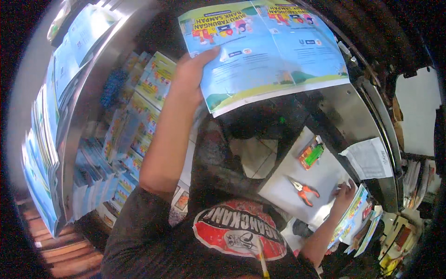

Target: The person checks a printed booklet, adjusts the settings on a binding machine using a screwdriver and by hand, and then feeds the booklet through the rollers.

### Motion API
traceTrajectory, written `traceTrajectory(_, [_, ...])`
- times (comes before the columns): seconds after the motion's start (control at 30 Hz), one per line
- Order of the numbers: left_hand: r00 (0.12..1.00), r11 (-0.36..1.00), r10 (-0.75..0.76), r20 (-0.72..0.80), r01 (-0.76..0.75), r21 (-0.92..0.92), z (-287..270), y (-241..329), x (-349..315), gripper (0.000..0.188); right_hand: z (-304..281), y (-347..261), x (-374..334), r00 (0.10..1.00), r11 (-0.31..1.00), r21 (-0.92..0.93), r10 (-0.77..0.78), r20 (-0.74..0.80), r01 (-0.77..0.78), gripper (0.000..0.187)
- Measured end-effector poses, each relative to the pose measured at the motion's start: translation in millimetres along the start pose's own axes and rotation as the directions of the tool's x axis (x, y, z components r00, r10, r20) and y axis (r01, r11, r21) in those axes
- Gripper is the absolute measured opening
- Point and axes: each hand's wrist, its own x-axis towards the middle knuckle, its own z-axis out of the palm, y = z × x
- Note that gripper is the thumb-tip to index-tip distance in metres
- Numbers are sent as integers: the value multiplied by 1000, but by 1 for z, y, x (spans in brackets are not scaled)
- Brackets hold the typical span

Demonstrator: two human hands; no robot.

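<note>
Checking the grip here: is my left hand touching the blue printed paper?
Touching. The head view shows the left hand with its thumb over the left edge of the blue printed paper.

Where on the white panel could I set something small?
The white panel looks bare left of the pliers and between them and the right hand. A green-and-orange packet crowds its upper end; printed sheets crowd below that hand.

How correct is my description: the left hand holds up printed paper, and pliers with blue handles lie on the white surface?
One detail is wrong: in the head view, the pliers have orange-red handles, not blue ones. The left hand does hold up printed paper, and the pliers do lie on the white surface.
</note>
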Motion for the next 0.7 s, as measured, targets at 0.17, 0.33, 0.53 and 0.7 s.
traceTrajectory(0.17, [1000,999,27,2,-27,40,-8,-3,-1,34,11,9,-5,999,998,63,18,-34,-16,24])
traceTrajectory(0.33, [1000,999,20,3,-21,40,-9,-3,2,34,16,20,0,993,999,26,-25,-118,28,23])
traceTrajectory(0.53, [999,999,35,28,-36,36,-5,-2,1,34,17,21,0,983,979,-166,-137,-126,115,23])
traceTrajectory(0.7, [998,997,61,0,-60,55,1,-2,0,35,18,24,1,973,973,-173,-177,-148,151,24])
